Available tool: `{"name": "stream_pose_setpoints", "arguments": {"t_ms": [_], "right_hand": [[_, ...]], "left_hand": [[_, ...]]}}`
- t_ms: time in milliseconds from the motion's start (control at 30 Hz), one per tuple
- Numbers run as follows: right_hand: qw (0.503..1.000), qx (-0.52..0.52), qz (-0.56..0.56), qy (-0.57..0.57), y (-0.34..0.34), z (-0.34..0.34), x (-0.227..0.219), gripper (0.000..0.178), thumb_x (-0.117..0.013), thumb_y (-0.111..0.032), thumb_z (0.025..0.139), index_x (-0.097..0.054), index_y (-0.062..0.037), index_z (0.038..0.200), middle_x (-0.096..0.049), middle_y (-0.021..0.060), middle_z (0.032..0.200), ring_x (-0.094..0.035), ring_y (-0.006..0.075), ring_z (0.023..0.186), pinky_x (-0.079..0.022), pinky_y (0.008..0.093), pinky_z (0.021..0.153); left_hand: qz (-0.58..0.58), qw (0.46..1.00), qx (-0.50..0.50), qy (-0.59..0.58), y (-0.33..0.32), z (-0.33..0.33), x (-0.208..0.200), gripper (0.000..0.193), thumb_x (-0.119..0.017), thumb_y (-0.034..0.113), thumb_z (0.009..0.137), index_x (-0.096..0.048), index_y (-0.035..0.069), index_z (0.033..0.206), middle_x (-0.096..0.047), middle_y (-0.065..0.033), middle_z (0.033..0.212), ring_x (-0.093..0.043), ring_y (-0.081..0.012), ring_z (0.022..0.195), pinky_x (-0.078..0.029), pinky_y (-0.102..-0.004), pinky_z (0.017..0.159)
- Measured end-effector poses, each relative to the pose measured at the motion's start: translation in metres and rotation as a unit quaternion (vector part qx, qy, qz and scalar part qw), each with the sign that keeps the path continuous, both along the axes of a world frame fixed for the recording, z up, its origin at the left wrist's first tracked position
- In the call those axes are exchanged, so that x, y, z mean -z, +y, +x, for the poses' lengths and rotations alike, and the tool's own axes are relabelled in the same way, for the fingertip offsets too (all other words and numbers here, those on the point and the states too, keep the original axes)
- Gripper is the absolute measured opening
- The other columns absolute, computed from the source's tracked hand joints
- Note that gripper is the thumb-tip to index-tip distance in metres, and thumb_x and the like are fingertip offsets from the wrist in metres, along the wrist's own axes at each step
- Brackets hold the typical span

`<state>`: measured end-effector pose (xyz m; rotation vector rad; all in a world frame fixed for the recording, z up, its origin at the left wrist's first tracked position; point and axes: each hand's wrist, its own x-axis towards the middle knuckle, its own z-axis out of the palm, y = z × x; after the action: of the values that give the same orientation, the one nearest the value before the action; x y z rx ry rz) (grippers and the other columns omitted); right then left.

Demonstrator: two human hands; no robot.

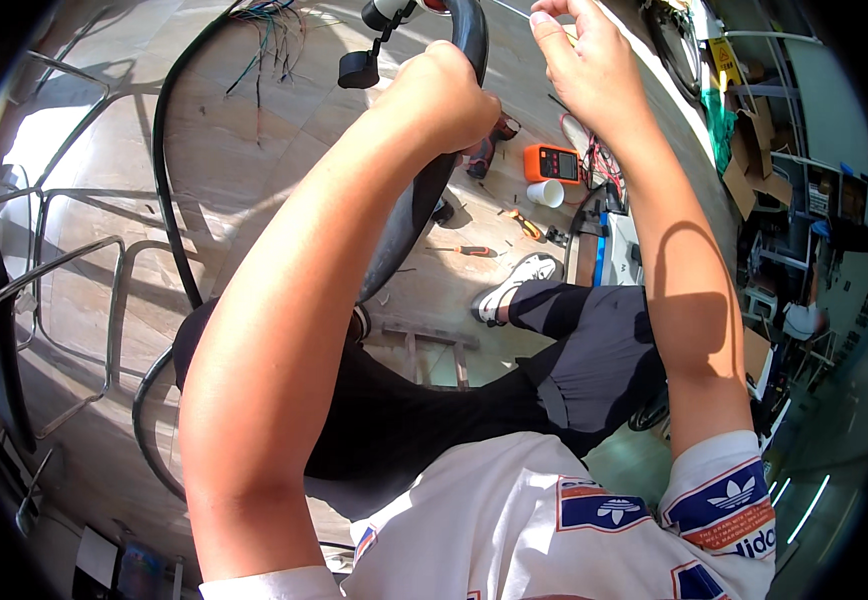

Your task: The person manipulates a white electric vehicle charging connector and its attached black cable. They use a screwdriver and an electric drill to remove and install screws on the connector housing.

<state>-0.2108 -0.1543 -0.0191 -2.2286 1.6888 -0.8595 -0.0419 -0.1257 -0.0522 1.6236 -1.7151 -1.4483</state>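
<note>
White cup (545, 193) below right hand (594, 70)

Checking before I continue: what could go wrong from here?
The left grip could slip on the curved black part, perhaps pinching a finger. The orange-and-black hand tools on the floor, close to the white shoe, might roll underfoot. Loose red wires beside the orange meter could get snagged.

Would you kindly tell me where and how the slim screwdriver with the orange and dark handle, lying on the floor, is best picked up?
Probably by its handle, pinched across the middle from above: the screwdriver appears to lie flat, its thicker handle toward the person's right, its thin shaft toward the left. The white lace-up shoe nearby makes the top seem clearer.
</note>
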Motion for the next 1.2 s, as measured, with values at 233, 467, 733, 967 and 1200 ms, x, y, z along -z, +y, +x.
{"name": "stream_pose_setpoints", "arguments": {"t_ms": [233,467,733,967,1200], "right_hand": [[1.0,0.014,0.022,0.001,0.007,0.022,-0.001,0.021,-0.057,-0.02,0.098,-0.062,-0.001,0.103,-0.069,0.0214,0.088,-0.07,0.0365,0.083,-0.053,0.0445,0.076],[0.99,0.058,0.017,0.128,-0.048,0.005,0.039,0.031,-0.053,-0.025,0.098,-0.062,0.0036,0.108,-0.068,0.0331,0.094,-0.068,0.0468,0.095,-0.053,0.0507,0.086],[0.92,0.047,0.341,0.185,-0.056,0.028,0.015,0.053,-0.041,-0.033,0.099,-0.065,0.0091,0.077,-0.064,0.0263,0.069,-0.067,0.0368,0.057,-0.053,0.0493,0.056],[0.98,0.107,0.146,0.081,-0.066,0.021,0.049,0.05,-0.047,-0.035,0.096,-0.069,0.0107,0.096,-0.066,0.0389,0.103,-0.063,0.0511,0.11,-0.05,0.0539,0.095],[0.969,0.04,0.164,0.179,-0.098,0.012,0.075,0.048,-0.042,-0.029,0.099,-0.07,0.0113,0.101,-0.067,0.0372,0.103,-0.067,0.0498,0.102,-0.053,0.0522,0.09]], "left_hand": [[0.011,1.0,0.016,0.011,-0.004,-0.001,0.006,0.027,-0.062,0.012,0.085,-0.053,-0.01,0.097,-0.066,-0.0123,0.066,-0.067,-0.0206,0.052,-0.054,-0.0344,0.049],[-0.026,0.999,-0.014,-0.024,0.001,-0.015,0.01,0.027,-0.062,0.013,0.086,-0.054,-0.011,0.096,-0.067,-0.0142,0.067,-0.068,-0.0214,0.055,-0.055,-0.035,0.051],[-0.01,0.999,-0.019,-0.028,0.0,-0.012,0.02,0.03,-0.062,0.015,0.087,-0.056,-0.012,0.097,-0.069,-0.0144,0.07,-0.069,-0.0219,0.057,-0.057,-0.0356,0.054],[-0.02,1.0,-0.014,-0.006,0.003,-0.011,0.015,0.029,-0.062,0.015,0.085,-0.057,-0.012,0.094,-0.068,-0.0133,0.067,-0.068,-0.0219,0.056,-0.056,-0.0364,0.053],[-0.014,1.0,0.013,-0.013,0.008,-0.008,0.008,0.029,-0.062,0.014,0.085,-0.057,-0.013,0.095,-0.069,-0.0132,0.067,-0.068,-0.0212,0.055,-0.056,-0.0354,0.055]]}}
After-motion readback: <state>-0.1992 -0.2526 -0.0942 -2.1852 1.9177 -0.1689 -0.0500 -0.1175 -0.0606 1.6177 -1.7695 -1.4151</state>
